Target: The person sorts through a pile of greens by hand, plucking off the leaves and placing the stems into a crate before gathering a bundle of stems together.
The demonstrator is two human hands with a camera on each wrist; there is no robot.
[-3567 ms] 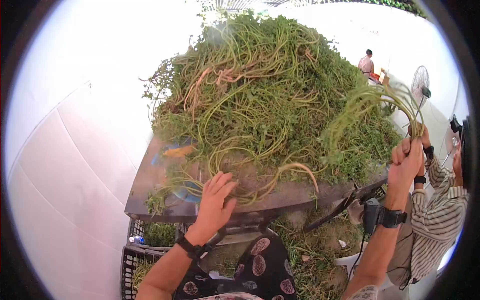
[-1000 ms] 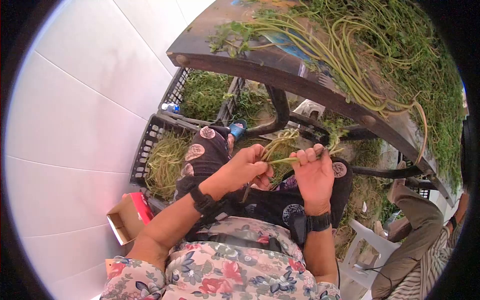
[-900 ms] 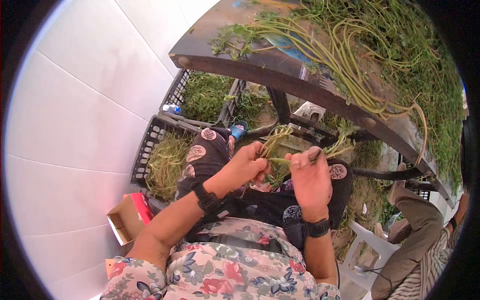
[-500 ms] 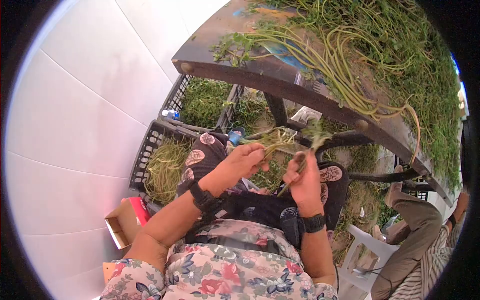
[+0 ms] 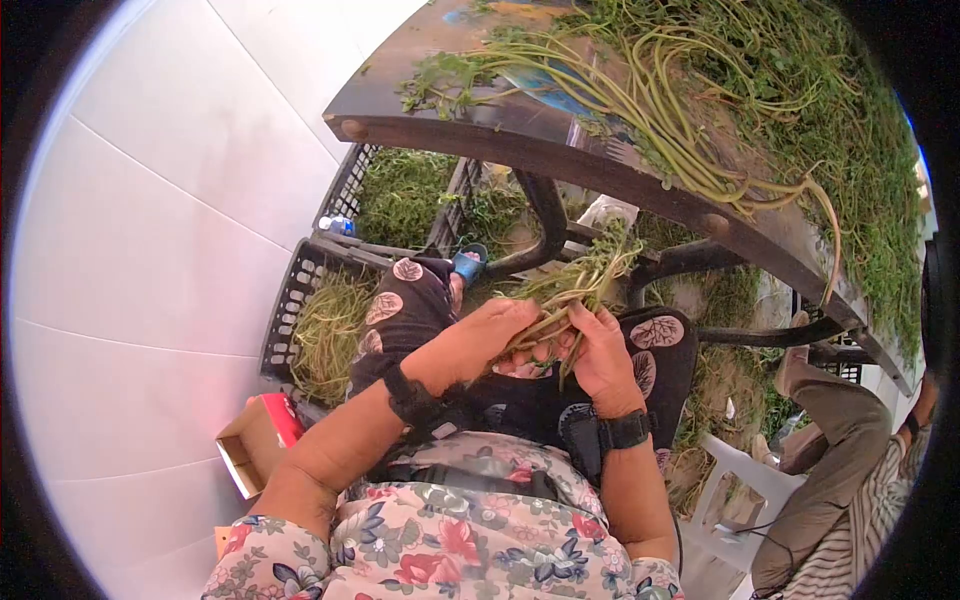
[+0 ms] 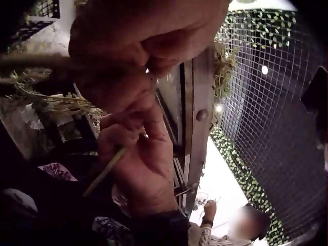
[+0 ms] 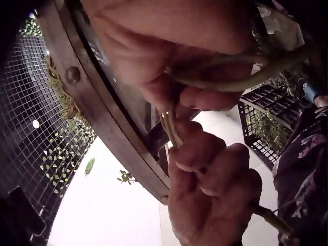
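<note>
While gripping a bundle of green stems (image 5: 572, 287) low over the lap — gathering and evening up a bunch, by the look of it.
Left hand (image 5: 478, 338) curled round the stalk ends, right hand (image 5: 600, 358) pressed against it and pinching a few stems into the same bunch, leafy tips fanned up and away. Next, probably: a firm left grip on the bunch, leaving the right free to strip or add a stem. Just beyond, a black crate (image 5: 290, 300) of pale stems on the floor; farther off, the wooden table (image 5: 470, 130) heaped with tangled greens (image 5: 800, 110).
</note>
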